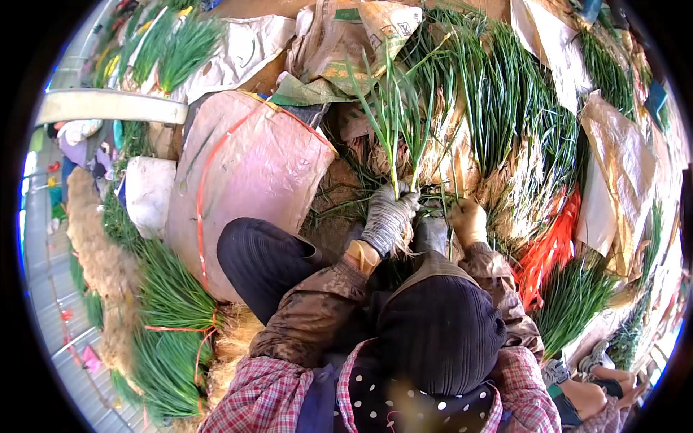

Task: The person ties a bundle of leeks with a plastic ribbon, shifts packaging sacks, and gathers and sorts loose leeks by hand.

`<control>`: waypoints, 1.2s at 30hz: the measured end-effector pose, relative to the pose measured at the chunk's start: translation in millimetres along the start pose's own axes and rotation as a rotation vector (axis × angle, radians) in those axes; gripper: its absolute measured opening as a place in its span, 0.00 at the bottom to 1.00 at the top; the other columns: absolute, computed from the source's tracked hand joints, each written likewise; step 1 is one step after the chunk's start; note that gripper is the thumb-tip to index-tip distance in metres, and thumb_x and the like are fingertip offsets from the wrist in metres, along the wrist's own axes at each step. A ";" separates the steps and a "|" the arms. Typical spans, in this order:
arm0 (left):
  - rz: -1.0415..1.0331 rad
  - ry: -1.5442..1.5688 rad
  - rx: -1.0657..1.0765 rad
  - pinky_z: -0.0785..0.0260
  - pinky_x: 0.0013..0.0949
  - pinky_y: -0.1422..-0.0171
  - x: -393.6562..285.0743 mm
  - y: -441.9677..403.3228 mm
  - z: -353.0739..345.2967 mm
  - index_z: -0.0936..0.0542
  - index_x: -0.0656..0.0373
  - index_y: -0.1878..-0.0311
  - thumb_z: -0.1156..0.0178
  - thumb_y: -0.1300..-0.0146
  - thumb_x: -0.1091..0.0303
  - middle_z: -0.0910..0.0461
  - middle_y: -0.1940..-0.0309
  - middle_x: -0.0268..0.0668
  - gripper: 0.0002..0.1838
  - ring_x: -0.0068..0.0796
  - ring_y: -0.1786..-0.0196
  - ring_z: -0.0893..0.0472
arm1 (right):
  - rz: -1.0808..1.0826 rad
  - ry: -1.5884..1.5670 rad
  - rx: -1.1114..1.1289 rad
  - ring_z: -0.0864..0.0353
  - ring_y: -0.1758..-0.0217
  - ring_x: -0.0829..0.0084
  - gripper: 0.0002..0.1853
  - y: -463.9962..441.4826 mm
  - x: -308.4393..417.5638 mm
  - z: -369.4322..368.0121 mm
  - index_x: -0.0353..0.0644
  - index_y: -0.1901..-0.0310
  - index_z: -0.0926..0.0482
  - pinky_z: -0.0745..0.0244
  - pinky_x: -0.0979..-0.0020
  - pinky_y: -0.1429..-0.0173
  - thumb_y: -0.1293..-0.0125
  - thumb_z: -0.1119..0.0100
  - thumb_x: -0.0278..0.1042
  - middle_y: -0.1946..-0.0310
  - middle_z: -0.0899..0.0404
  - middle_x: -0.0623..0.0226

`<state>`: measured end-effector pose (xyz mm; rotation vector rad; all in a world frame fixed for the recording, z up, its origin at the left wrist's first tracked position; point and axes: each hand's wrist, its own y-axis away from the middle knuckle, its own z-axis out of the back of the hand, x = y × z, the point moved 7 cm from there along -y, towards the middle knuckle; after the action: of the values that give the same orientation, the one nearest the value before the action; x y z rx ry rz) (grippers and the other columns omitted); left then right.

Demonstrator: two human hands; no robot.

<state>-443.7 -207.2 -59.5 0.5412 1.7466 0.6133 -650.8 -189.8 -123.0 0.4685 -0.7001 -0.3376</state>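
Observation:
My left hand (390,213), in a grey-striped glove, is closed around the lower ends of a few green onions (394,137). Their leaves point up and away from me, and pale roots (401,251) hang below the fist. Just to the right, my right hand (469,220) is held low near a dark boot (433,232), fingers curled inward; whatever they hold is hidden. Beyond both hands lies a large heap of green onions (498,94), with dry, straw-coloured roots and outer skins (516,191) toward me.
A pinkish board-like sheet (253,173) with a red strap stands at my left. Tied onion bundles (173,289) lie beyond my left knee. Red plastic strips (552,252) and another onion bundle (577,307) are at right. Another person's legs (585,397) show at lower right.

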 end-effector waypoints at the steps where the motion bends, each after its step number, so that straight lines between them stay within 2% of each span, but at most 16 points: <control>1: 0.029 -0.085 -0.028 0.34 0.23 0.77 4.4 -4.1 8.3 0.28 0.65 0.61 0.45 0.37 0.77 0.26 0.78 0.34 0.04 0.19 0.80 0.29 | 0.086 0.382 0.211 0.17 0.67 0.64 0.12 -2.9 -18.3 -23.3 0.42 0.66 0.17 0.21 0.66 0.60 0.37 0.44 0.40 0.69 0.17 0.54; 2: 0.002 -0.193 -0.030 0.34 0.23 0.76 1.8 -5.7 13.9 0.27 0.65 0.59 0.46 0.37 0.77 0.25 0.78 0.34 0.05 0.19 0.79 0.28 | 0.172 0.764 0.425 0.17 0.66 0.62 0.13 7.0 -21.4 -41.7 0.42 0.66 0.17 0.21 0.65 0.59 0.37 0.44 0.42 0.68 0.18 0.54; 3: -0.008 -0.201 -0.035 0.34 0.23 0.76 2.4 -5.6 19.4 0.27 0.65 0.59 0.46 0.36 0.76 0.25 0.77 0.34 0.05 0.18 0.79 0.28 | 0.038 0.601 0.408 0.17 0.63 0.59 0.16 23.7 -34.2 -36.0 0.41 0.66 0.17 0.22 0.63 0.55 0.42 0.40 0.48 0.67 0.18 0.53; 6: -0.037 -0.190 -0.081 0.31 0.22 0.74 2.9 -8.7 25.0 0.27 0.63 0.58 0.46 0.34 0.73 0.23 0.75 0.34 0.05 0.19 0.78 0.26 | 0.211 0.440 0.205 0.18 0.66 0.58 0.25 24.1 20.2 -14.9 0.43 0.57 0.21 0.23 0.60 0.61 0.44 0.40 0.58 0.69 0.18 0.56; 10: 0.045 -0.167 -0.075 0.31 0.24 0.74 7.6 -10.5 27.6 0.29 0.61 0.56 0.46 0.34 0.70 0.24 0.76 0.33 0.07 0.21 0.78 0.26 | 0.328 0.235 -0.171 0.18 0.72 0.64 0.21 -12.2 99.3 -10.9 0.46 0.53 0.23 0.23 0.63 0.67 0.39 0.42 0.54 0.75 0.18 0.59; 11: 0.030 -0.169 -0.083 0.31 0.25 0.75 7.3 -11.1 27.9 0.27 0.60 0.56 0.43 0.36 0.68 0.24 0.76 0.32 0.09 0.20 0.79 0.27 | 0.193 0.347 -0.119 0.18 0.72 0.65 0.21 -34.6 103.8 -18.5 0.46 0.54 0.22 0.23 0.64 0.67 0.39 0.42 0.54 0.74 0.18 0.59; 14: 0.037 -0.382 -0.098 0.31 0.26 0.75 8.6 -23.5 33.5 0.25 0.59 0.55 0.39 0.39 0.68 0.23 0.75 0.31 0.11 0.19 0.78 0.27 | 0.390 0.566 -0.065 0.26 0.80 0.75 0.13 -56.5 128.1 -21.5 0.36 0.56 0.25 0.24 0.76 0.75 0.34 0.50 0.36 0.70 0.22 0.64; 16: -0.010 -0.369 -0.050 0.32 0.25 0.74 6.7 -18.6 32.0 0.21 0.58 0.57 0.35 0.42 0.67 0.21 0.73 0.30 0.11 0.19 0.76 0.26 | 0.194 -0.046 0.048 0.20 0.74 0.73 0.14 -48.3 116.3 -12.4 0.41 0.57 0.19 0.22 0.71 0.67 0.35 0.44 0.42 0.67 0.17 0.62; 19: 0.045 -0.398 0.010 0.31 0.25 0.68 22.7 -25.6 28.8 0.19 0.58 0.58 0.33 0.44 0.67 0.20 0.71 0.30 0.12 0.18 0.72 0.25 | 0.010 -0.278 0.181 0.25 0.79 0.79 0.14 -39.5 85.9 -29.1 0.39 0.58 0.19 0.25 0.74 0.71 0.37 0.40 0.42 0.71 0.17 0.64; 20: -0.004 -0.324 0.102 0.31 0.26 0.65 23.2 -26.3 21.7 0.19 0.59 0.57 0.33 0.44 0.67 0.19 0.69 0.31 0.13 0.18 0.69 0.25 | 0.147 -0.454 0.196 0.26 0.79 0.80 0.14 -13.7 104.0 -15.2 0.39 0.59 0.19 0.25 0.75 0.71 0.38 0.39 0.41 0.72 0.18 0.65; 23: -0.098 -0.459 0.033 0.30 0.28 0.67 19.6 -22.7 21.9 0.20 0.63 0.57 0.32 0.46 0.65 0.18 0.71 0.34 0.15 0.20 0.71 0.24 | 0.011 -0.451 0.198 0.21 0.75 0.74 0.17 5.0 94.6 -5.4 0.36 0.61 0.19 0.23 0.74 0.69 0.40 0.37 0.44 0.70 0.17 0.60; 27: -0.023 -0.390 -0.059 0.31 0.31 0.70 18.3 -18.1 30.9 0.20 0.64 0.61 0.32 0.46 0.61 0.20 0.76 0.36 0.17 0.23 0.77 0.26 | 0.171 -0.044 -0.029 0.20 0.77 0.68 0.14 2.9 59.6 -12.6 0.38 0.70 0.18 0.22 0.70 0.68 0.45 0.34 0.42 0.79 0.19 0.60; 30: -0.183 -0.236 -0.130 0.36 0.27 0.75 -16.0 -8.7 32.1 0.22 0.62 0.67 0.35 0.41 0.63 0.26 0.80 0.30 0.11 0.18 0.79 0.31 | 0.273 0.599 0.508 0.19 0.69 0.68 0.18 15.7 63.4 -35.6 0.41 0.68 0.18 0.21 0.66 0.60 0.43 0.37 0.50 0.68 0.18 0.57; 32: -0.180 -0.107 -0.183 0.36 0.23 0.78 -24.0 -11.0 35.2 0.21 0.60 0.66 0.36 0.41 0.65 0.24 0.79 0.29 0.08 0.16 0.80 0.29 | -0.013 0.572 0.498 0.17 0.64 0.70 0.22 1.6 93.3 -12.2 0.44 0.61 0.18 0.21 0.65 0.61 0.42 0.40 0.57 0.63 0.18 0.59; 34: -0.162 0.047 -0.201 0.38 0.24 0.80 -35.9 -7.6 32.8 0.23 0.59 0.67 0.37 0.40 0.61 0.23 0.78 0.30 0.11 0.17 0.83 0.29 | 0.167 0.295 0.024 0.18 0.67 0.71 0.20 -28.9 132.8 22.7 0.45 0.62 0.18 0.21 0.65 0.64 0.40 0.41 0.55 0.66 0.17 0.60; 36: -0.039 0.135 -0.239 0.40 0.24 0.83 -31.0 -7.0 28.9 0.24 0.59 0.67 0.37 0.39 0.62 0.24 0.81 0.31 0.10 0.19 0.85 0.29 | 0.244 0.319 -0.136 0.18 0.70 0.67 0.21 -82.2 157.3 34.6 0.42 0.61 0.19 0.22 0.65 0.68 0.40 0.40 0.55 0.70 0.18 0.59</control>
<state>-408.4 -228.7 -47.6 0.3046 1.7740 0.8340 -572.9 -339.7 -58.3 0.2944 -0.4144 -0.0760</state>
